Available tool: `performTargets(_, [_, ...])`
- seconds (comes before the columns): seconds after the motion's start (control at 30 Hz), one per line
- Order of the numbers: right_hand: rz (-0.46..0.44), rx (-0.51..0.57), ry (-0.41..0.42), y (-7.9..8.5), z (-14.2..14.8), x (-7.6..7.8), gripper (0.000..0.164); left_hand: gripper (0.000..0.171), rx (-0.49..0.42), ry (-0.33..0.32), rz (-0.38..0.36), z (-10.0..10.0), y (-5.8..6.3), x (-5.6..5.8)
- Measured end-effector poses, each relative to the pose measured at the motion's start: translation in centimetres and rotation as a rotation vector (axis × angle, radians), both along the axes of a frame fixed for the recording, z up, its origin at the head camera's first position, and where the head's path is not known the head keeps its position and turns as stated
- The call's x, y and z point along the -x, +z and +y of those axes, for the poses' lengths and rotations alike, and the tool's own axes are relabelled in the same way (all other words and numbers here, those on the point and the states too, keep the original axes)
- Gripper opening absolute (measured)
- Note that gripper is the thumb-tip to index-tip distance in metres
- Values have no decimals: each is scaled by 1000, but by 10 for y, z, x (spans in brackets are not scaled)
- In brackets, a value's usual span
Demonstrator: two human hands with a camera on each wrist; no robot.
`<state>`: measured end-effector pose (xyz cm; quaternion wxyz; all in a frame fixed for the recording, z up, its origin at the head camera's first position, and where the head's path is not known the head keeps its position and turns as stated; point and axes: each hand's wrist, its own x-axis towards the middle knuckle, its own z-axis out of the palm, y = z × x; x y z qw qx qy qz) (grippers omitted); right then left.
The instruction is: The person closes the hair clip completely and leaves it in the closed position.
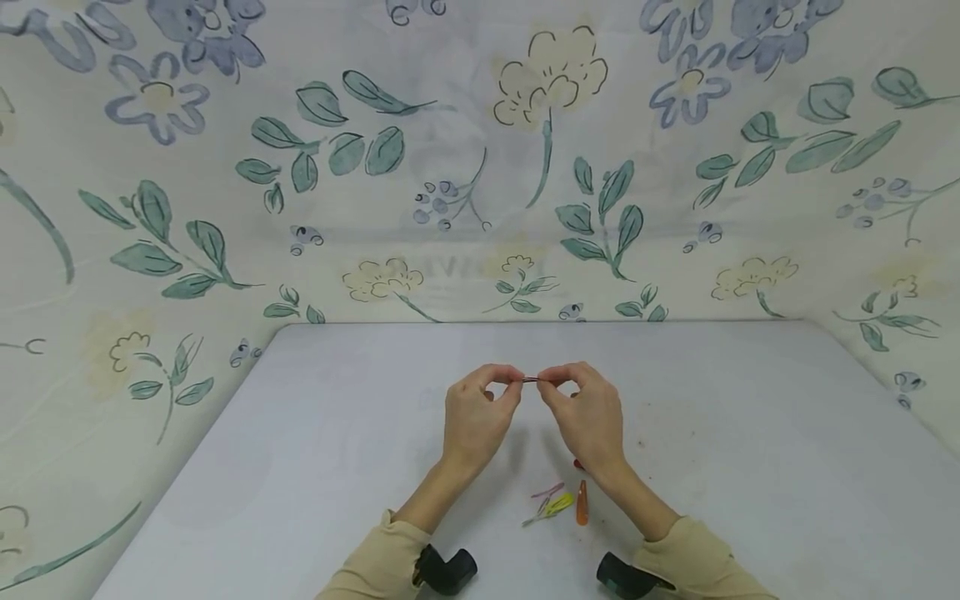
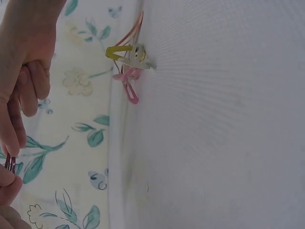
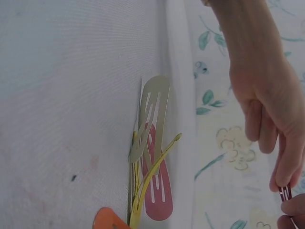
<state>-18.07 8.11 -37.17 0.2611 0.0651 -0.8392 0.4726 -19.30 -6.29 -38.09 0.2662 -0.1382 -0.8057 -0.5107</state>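
Note:
Both hands are raised over the table, fingertips facing each other. Between them is a small dark red snap hair clip (image 1: 530, 380). My left hand (image 1: 478, 421) pinches one end of it with thumb and forefinger. The other end is pinched by my right hand (image 1: 591, 421). In the right wrist view, slots show in the held clip (image 3: 285, 193); its ends are hidden by fingertips. Below the hands lie a pink hair clip (image 3: 159, 200), a yellow hair clip (image 3: 151, 174), a grey-green hair clip (image 3: 158, 93) and an orange hair clip (image 1: 582, 504).
A red piece (image 1: 577, 464) peeks out beside the right wrist, mostly hidden. The pink, yellow and grey-green clips overlap in a small pile on the white table (image 1: 337, 433). Small dark specks dot the table's right side. Flowered cloth (image 1: 450, 167) hangs behind the far edge.

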Motion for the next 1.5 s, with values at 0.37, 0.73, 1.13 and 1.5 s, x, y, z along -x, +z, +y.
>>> performTargets(0.37, [5,-71,3,0,1,1,6,7,83,0,19,-5,2,2])
performTargets(0.73, [34,-180,14,8,-2,14,6,6,197,10,81,-14,11,13])
performTargets(1.13, [-26,-316,7,24,-12,35,7,6,359,36,93,-26,27,34])
performTargets(1.5, [-104,-411,-15,26,-19,55,6,6,446,62,13,-31,30,49])
